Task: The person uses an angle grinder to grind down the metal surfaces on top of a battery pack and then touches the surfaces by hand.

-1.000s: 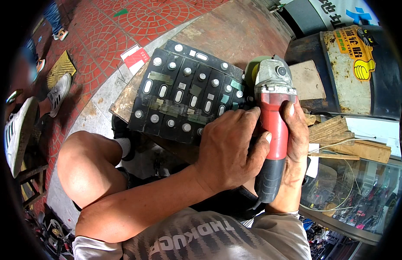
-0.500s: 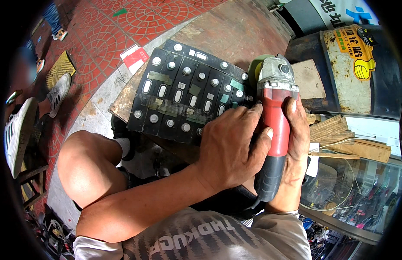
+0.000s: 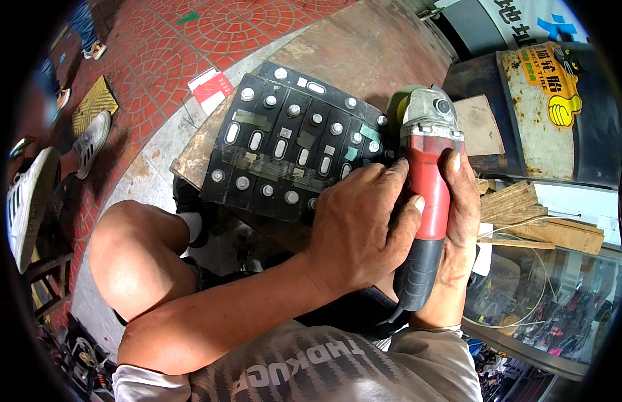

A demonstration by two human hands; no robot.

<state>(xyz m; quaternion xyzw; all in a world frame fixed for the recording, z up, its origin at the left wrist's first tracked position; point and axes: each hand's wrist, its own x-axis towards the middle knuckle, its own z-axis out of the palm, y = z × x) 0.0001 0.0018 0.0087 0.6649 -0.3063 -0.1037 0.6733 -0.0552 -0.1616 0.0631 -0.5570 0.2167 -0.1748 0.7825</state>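
A red and black angle grinder with a silver head and a pale disc points away from me. My right hand is wrapped round its right side, thumb along the red body. My left hand grips its left side with bent fingers. Just left of the grinder head lies a black battery pack of several cells, with round silver terminals and scraps of tape on top, resting on a worn board. The disc's lower part is hidden behind the head.
Red paving with a red-and-white card lies left. Other people's legs and shoes show at the left edge. At right are a rusty dark container with a sticker, wooden planks and a glass case.
The grinder has shifted slightly right, with both hands still on it. The battery pack appears a few pixels further right than before.
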